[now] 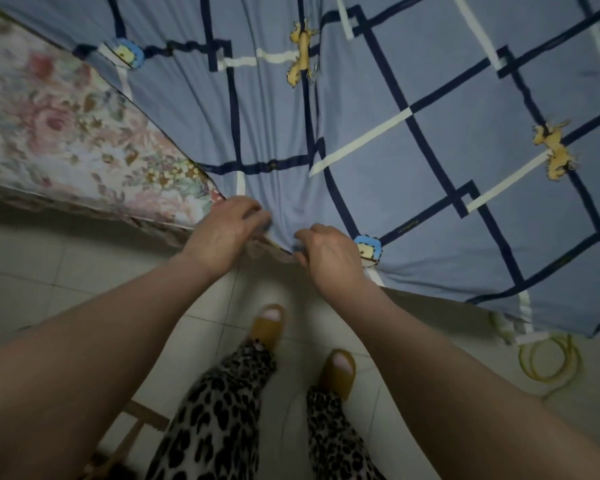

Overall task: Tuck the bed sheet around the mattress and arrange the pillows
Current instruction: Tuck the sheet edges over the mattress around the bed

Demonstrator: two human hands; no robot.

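A blue-grey bed sheet (378, 98) with dark and white lines and small yellow figures covers most of the mattress. The floral mattress (59, 133) lies bare at the left, down to its near corner. My left hand (226, 230) pinches the sheet's edge right at that corner. My right hand (329, 254) grips the same edge a short way to the right, beside a blue printed patch. The sheet is pulled into folds that run toward both hands. Further right, the sheet's edge hangs over the side of the bed. No pillows are in view.
Pale floor tiles (66, 271) lie in front of the bed. My feet in yellow-brown sandals (267, 323) stand close to the corner. A coiled yellow cable (551, 358) lies on the floor at the right. A wooden piece (136, 424) shows at the bottom left.
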